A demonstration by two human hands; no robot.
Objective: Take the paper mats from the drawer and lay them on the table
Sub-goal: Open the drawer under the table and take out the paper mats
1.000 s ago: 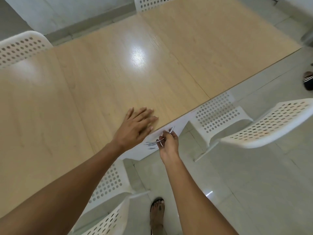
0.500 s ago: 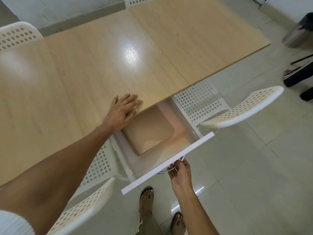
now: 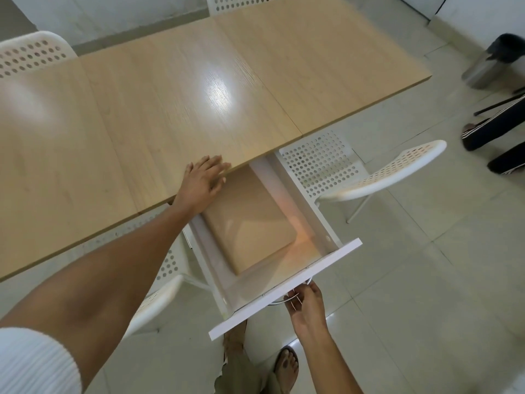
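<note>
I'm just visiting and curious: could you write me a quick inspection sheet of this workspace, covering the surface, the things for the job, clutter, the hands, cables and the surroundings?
Surface: light wooden table, bare, with a glare patch.
Job's things: white drawer pulled out from under the table edge; stack of tan paper mats lying flat inside, not yet taken out.
Clutter: nothing seen on the table.
Hands: left hand flat on the table edge, over the drawer's back; right hand with fingers curled on the metal drawer handle.
Cables: nothing seen.
Surroundings: white perforated chairs around the table, tiled floor, metal bin at far right, another person's legs nearby.
</note>
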